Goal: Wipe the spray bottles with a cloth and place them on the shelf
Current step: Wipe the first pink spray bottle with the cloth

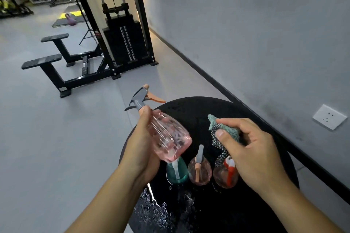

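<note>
Pink and see-through, held tilted above the left edge of the round black table (265, 125), nozzle pointing away: one spray bottle (168, 136), gripped from below and behind by the left hand (140, 149), thumb up near the neck. Still standing on the table, just right of that raised bottle and close to the near side: a teal bottle (176, 171), then a pink bottle with a grey and orange head (198, 170), then a pink one with a red and white head (227, 172), three in a row and apparently not yet dealt with. Above the right-hand end of that row, bunched in the curled fingers and thumb of the right hand (251, 153): the teal cloth (225, 128), a checked strip dangling, close to the held bottle but not touching it. Droplets scattered on the table's near surface. No shelf in sight. Judged early: first bottle mid-wipe at most, nothing shelved as far as can be seen, three waiting.
</note>
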Motion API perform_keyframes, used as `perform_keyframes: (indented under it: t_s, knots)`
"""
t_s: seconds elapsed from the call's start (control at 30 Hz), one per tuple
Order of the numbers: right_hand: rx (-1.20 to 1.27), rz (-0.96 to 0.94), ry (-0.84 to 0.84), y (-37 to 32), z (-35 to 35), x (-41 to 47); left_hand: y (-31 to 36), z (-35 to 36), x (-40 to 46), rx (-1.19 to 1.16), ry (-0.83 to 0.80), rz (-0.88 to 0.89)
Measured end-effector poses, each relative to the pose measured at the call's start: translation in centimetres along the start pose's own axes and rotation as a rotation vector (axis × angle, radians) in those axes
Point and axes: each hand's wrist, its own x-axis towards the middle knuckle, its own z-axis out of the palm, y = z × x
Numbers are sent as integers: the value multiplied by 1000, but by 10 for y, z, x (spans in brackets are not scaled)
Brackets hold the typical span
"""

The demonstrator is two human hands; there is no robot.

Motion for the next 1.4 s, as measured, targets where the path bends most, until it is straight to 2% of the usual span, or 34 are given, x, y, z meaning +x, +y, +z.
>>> perform_keyframes:
  t_s: [0.27, 0.47, 0.87, 1.07, 1.4]
  knots:
    - [-29, -9, 4, 2, -1, 0, -4, -1, 1, 44, -31, -35]
    - [-63, -15, 18, 5, -2, 1, -7, -4, -2, 105, -274, -209]
    - [-71, 1, 104, 7, -9, 3, -11, -6, 1, 240, -314, -91]
    - [-70, -4, 131, 7, -15, 3, -15, 3, -8, 316, -224, -86]
    - [-144, -83, 168, 11, -21, 10, -28, -1, -15, 601, -380, -156]
